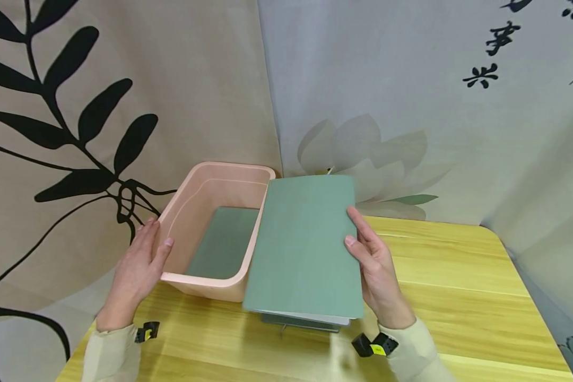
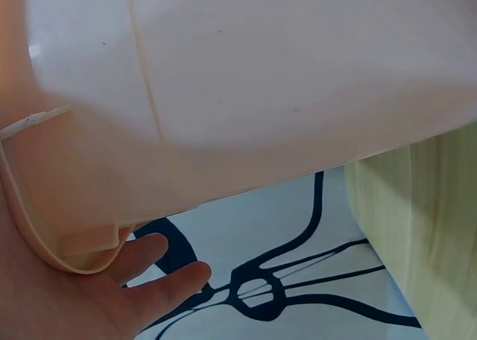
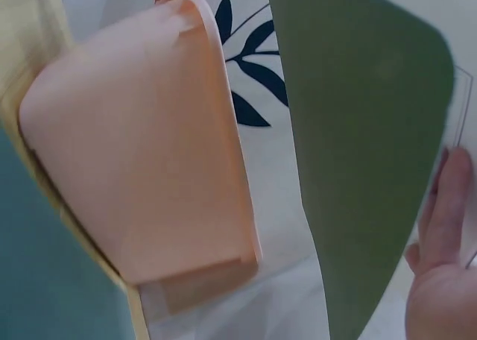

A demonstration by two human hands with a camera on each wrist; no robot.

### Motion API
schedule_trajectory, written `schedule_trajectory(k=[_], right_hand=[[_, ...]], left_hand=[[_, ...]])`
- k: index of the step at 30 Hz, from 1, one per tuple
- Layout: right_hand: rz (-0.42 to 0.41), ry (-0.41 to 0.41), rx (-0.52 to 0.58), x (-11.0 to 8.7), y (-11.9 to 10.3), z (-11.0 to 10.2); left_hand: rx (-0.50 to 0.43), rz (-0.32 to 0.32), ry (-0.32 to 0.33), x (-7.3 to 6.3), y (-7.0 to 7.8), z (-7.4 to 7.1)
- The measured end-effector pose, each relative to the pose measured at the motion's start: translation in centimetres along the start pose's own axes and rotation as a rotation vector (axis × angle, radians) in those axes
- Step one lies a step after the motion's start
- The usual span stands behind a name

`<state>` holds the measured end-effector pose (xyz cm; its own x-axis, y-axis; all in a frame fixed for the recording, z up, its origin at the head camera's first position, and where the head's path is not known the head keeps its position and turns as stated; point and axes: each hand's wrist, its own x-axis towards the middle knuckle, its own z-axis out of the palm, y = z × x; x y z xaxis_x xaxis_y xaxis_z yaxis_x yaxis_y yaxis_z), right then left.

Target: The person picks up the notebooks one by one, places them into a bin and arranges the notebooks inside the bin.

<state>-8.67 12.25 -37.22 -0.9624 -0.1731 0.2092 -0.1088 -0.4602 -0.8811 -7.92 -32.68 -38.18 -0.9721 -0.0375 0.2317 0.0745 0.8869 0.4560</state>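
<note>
Left hand (image 1: 136,273): rested, fingers relaxed, at left rim of pale-pink rectangular plastic bin (image 1: 231,193) | Right hand (image 1: 379,270): flat sage-green rectangular notebook (image 1: 305,246) gripped by right edge, right of bin | Risk: notebook's left edge could be snagged on bin, one-sided grip being relied on

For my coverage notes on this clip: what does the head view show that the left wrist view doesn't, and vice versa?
Head view only: the right hand holding a green booklet, the inside of the pink bin with a flat green item in it, and black characters on the backdrop.

Left wrist view only: the underside of the bin's rim, beside the left hand.

Both: the bin, the left hand at its rim, the black plant print and part of the wooden table.
</note>
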Motion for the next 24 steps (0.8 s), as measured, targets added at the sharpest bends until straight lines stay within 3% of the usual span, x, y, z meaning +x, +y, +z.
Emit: schedule_trajectory(k=[9, 15, 24], right_hand=[[0.055, -0.034, 0.076, 2.7, 1.7, 4.1], [0.034, -0.051, 0.035, 4.3, 2.8, 6.2], [0.116, -0.004, -0.002, 6.8, 3.5, 8.9]], left_hand=[[0.005, 0.04, 0.023, -0.1, -0.2, 0.1], [0.0, 0.047, 0.035, -0.1, -0.2, 0.1], [0.004, 0.049, 0.037, -0.2, -0.3, 0.1]])
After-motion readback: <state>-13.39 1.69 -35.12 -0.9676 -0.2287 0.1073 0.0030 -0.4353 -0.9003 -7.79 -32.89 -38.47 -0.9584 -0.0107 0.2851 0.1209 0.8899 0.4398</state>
